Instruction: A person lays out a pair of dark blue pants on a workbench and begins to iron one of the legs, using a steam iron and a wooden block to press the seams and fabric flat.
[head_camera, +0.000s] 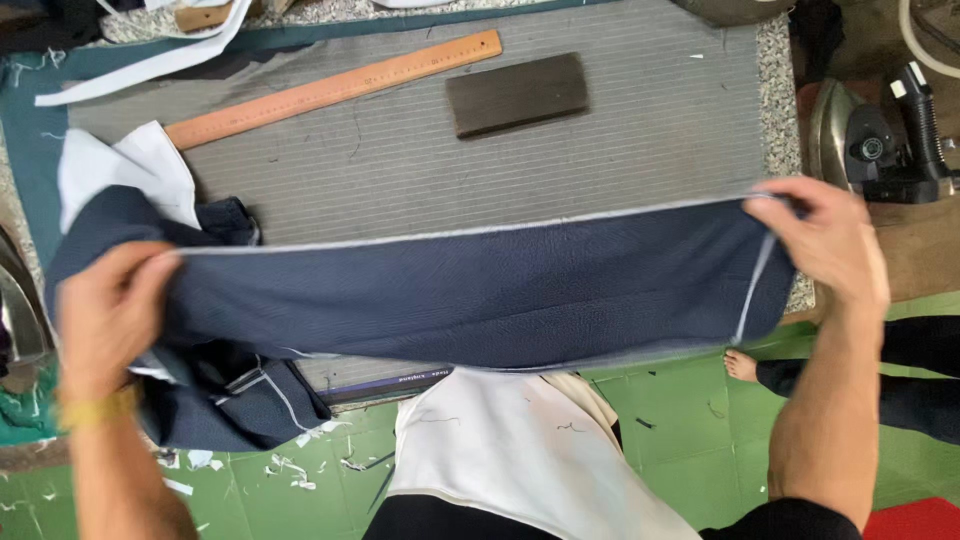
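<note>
A long piece of navy cloth (470, 295) is stretched flat across the near edge of a grey striped pad (420, 150) that covers the worktable, with a pale chalked or stitched line running along its far edge. The left hand (105, 310) pinches the cloth at its left end, thumb and fingers closed on the fold, where the rest of the dark fabric bunches and hangs off the table beside a bit of white lining (135, 170). The right hand (825, 240) grips the other end, fingers curled over the corner and pulling outward, so the strip is held taut and straight between the two hands. Farther back on the pad lie a wooden ruler (335, 88), set at a slant, and a dark rectangular block (517, 94), both well apart from the cloth. An iron (880, 140) rests off the right side of the pad, near the right hand. Thread scraps litter the green floor (680, 440) below
</note>
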